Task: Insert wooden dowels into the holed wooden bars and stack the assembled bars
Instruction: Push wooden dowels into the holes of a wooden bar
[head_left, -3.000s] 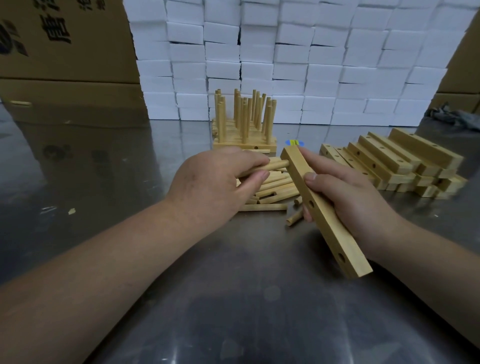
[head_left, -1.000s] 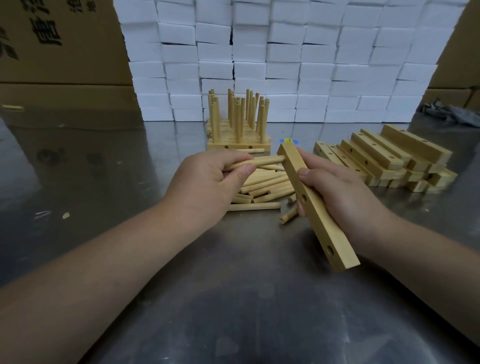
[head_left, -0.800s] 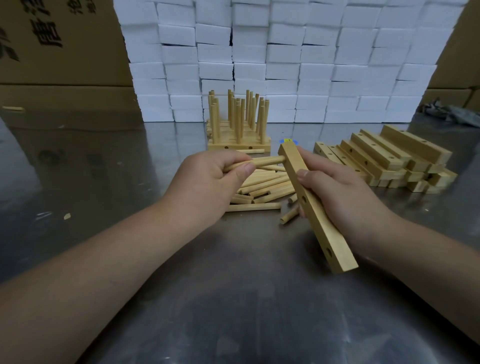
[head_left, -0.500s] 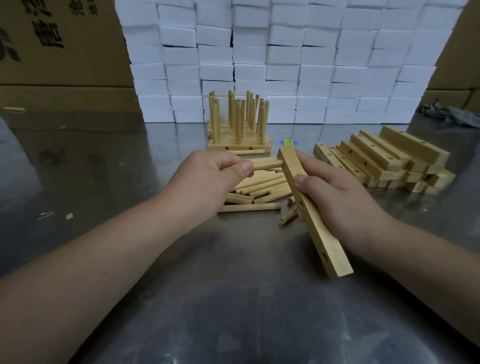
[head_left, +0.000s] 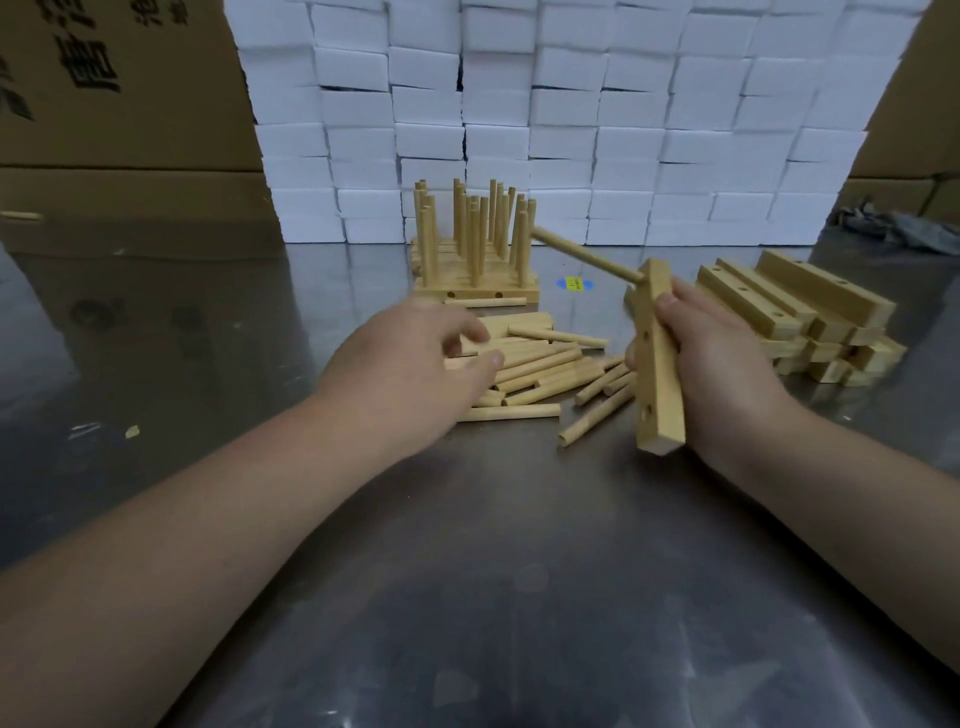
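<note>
The steel table (head_left: 467, 597) fills the lower frame, and both my forearms run up from the bottom corners to the centre. At centre right, my right hand (head_left: 711, 364) grips the holed bar (head_left: 660, 374) near upright and clear of the surface, with fingers wrapped round its far side and the thumb on its left face. One seated dowel (head_left: 582, 254) projects from the bar's top hole toward the upper left; two lower holes on the same face show empty. At centre left, my left hand (head_left: 415, 358) hovers over the loose dowels (head_left: 540, 369), fingers slack and spread; it is blurred, but no dowel appears in its grasp. Step in hand, by my judgement: fetch the second dowel for this bar. The next move calls for pinching a single dowel from the pile, aligning its end square to an empty hole, and pressing it home while the right hand steadies the bar. Behind the pile stands the assembled stack (head_left: 475, 270), dowels upright. At right lie the unfilled bars (head_left: 795, 306). A wall of white boxes (head_left: 571, 130) closes the upper frame.
</note>
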